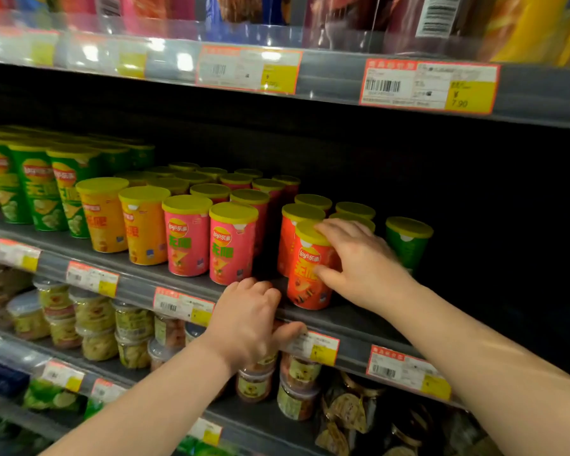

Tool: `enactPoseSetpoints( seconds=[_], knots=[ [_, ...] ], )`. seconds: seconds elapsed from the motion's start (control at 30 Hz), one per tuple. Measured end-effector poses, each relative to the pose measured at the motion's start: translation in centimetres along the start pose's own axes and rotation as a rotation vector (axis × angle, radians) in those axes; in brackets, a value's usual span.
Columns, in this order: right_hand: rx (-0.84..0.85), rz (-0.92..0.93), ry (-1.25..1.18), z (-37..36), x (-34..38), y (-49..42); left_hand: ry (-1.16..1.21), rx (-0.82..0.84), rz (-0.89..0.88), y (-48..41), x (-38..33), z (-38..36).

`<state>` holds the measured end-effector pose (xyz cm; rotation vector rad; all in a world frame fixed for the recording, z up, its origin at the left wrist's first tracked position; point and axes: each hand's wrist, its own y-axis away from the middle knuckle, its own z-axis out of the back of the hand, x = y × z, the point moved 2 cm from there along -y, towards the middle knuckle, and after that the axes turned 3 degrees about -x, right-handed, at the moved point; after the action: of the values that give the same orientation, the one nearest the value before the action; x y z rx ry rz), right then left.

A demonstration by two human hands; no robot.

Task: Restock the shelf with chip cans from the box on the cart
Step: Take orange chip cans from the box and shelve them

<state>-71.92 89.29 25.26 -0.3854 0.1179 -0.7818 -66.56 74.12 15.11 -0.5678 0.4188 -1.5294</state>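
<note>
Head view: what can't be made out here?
- The box and the cart: outside the frame.
- red can: its right side is hidden by the right hand gripping it.
- Shelf depth behind the green can: too dark to count stock.
- price labels on the shelf edge: blurred, unreadable.
- left hand: it grips the shelf edge, and its own knuckles hide the fingertips.
</note>
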Motion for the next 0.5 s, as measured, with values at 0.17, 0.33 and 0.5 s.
enactPoseSetpoints(
  seconds=[0.17,0.33,0.5],
  knots=[
    [-0.047,-0.022,0.039,-0.4,0.7,1.5,-0.002,0.038,-0.008,1.4,-0.4,0.6],
    [-0.174,0.065,0.109,-0.3,2.6,4.3,0.034,0.055,0.004,3.2,0.0,2.0],
    [-0.079,0.145,0.075,-2.5,7.1,7.2,0.086,0.169,-0.008,8.1,1.8,3.7]
  ],
)
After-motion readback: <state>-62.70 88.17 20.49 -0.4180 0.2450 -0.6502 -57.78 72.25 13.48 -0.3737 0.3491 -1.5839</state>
